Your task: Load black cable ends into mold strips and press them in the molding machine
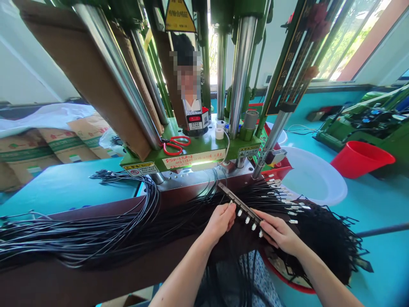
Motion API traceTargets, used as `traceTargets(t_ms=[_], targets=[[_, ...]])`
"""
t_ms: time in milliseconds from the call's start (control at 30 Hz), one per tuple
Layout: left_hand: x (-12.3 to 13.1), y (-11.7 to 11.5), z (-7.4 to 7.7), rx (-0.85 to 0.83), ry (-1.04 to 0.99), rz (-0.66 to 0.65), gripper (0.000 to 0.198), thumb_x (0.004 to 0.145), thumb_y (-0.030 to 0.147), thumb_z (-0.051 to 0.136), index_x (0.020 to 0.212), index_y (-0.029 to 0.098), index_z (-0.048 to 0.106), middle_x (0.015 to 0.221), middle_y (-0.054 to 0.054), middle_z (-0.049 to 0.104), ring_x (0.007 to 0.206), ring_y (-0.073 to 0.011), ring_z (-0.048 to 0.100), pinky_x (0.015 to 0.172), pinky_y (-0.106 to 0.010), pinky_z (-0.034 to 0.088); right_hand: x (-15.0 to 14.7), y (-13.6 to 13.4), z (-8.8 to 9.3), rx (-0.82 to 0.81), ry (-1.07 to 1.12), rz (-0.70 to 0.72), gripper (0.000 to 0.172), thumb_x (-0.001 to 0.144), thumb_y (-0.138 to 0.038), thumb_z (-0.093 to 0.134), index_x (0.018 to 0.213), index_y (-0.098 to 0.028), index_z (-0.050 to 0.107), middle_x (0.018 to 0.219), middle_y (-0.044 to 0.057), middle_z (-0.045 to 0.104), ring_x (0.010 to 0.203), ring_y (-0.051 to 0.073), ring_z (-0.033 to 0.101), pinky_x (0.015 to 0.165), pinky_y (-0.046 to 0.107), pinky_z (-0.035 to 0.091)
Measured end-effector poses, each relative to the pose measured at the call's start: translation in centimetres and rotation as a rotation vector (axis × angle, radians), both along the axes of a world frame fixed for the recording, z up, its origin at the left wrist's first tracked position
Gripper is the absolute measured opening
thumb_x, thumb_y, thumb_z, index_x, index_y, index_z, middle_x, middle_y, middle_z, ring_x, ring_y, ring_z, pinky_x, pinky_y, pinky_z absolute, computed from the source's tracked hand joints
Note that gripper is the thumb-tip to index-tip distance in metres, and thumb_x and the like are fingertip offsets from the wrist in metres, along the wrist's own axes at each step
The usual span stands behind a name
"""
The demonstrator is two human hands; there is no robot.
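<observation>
Slotted metal bar (241,205): long axis 10-to-4 o'clock, white connectors (247,220) facing 7; right fingers (267,218) grasp 4-o'clock end, left fingers (232,210) pinch 10-o'clock connector (230,203).

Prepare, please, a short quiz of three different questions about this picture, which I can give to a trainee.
1. True or false: the red-handled scissors lie on the machine's green plate.
2. Choose one. The right hand holds:
a) the scissors
b) a slim bar
c) a bucket
3. Fill in: the small tips sticking out in a row along the bar are ____ in colour.

Key: 1. true; 2. b; 3. white.
</observation>
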State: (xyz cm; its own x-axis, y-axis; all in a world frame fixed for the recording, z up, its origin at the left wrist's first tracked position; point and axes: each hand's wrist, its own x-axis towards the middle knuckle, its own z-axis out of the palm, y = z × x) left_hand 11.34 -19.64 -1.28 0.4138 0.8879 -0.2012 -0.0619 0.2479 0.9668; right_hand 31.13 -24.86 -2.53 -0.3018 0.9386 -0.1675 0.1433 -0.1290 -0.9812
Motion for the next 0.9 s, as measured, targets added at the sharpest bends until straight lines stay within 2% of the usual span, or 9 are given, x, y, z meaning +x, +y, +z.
traceTargets(t_ms=[133, 267, 500, 733, 900], targets=[[-0.6, 0.1, 0.0, 0.019, 0.013, -0.070, 0.052, 0.080, 0.060, 0.034, 0.052, 0.016, 0.042, 0.052, 0.002, 0.041, 0.041, -0.0064, 0.037, 0.035, -0.018, 0.027, 0.5, 0.1, -0.4, -0.013, 0.049, -0.007, 0.058, 0.084, -0.049, 0.047, 0.130, -0.015, 0.042, 0.062, -0.001, 0.049, 0.038, 0.004, 0.031, 0.032, 0.016, 0.022], [-0.9, 0.1, 0.0, 0.014, 0.040, -0.085, 0.054, 0.079, 0.061, 0.035, 0.053, 0.015, 0.045, 0.055, 0.002, 0.040, 0.042, -0.0060, 0.036, 0.037, -0.019, 0.028, 0.8, 0.1, -0.3, -0.007, 0.036, 0.021, 0.055, 0.085, -0.048, 0.047, 0.130, -0.015, 0.043, 0.062, -0.001, 0.049, 0.038, 0.004, 0.033, 0.032, 0.016, 0.023], [-1.0, -0.1, 0.6, 0.012, 0.004, -0.062, 0.054, 0.078, 0.061, 0.038, 0.050, 0.014, 0.044, 0.048, 0.003, 0.038, 0.040, -0.0056, 0.035, 0.041, -0.021, 0.025, 0.7, 0.2, 0.1, 0.010, 0.057, 0.056, 0.053, 0.086, -0.047, 0.046, 0.128, -0.016, 0.045, 0.064, 0.001, 0.051, 0.037, 0.003, 0.031, 0.031, 0.016, 0.020], [-1.3, 0.0, -0.2, -0.074, -0.178, -0.083, 0.049, 0.079, 0.053, 0.046, 0.048, 0.018, 0.032, 0.046, 0.004, 0.036, 0.039, -0.0054, 0.031, 0.038, -0.021, 0.026, 1.1, 0.1, -0.2, 0.018, 0.031, 0.069, 0.057, 0.087, -0.046, 0.045, 0.133, -0.013, 0.039, 0.055, -0.004, 0.039, 0.037, 0.004, 0.030, 0.033, 0.017, 0.020], [-1.3, 0.0, -0.3, -0.072, -0.182, -0.102, 0.048, 0.079, 0.052, 0.046, 0.048, 0.017, 0.034, 0.046, 0.004, 0.036, 0.039, -0.0047, 0.031, 0.038, -0.020, 0.027, 1.3, 0.0, -0.6, 0.028, 0.010, 0.095, 0.056, 0.088, -0.045, 0.044, 0.133, -0.013, 0.038, 0.053, -0.005, 0.038, 0.037, 0.004, 0.030, 0.032, 0.016, 0.021]])
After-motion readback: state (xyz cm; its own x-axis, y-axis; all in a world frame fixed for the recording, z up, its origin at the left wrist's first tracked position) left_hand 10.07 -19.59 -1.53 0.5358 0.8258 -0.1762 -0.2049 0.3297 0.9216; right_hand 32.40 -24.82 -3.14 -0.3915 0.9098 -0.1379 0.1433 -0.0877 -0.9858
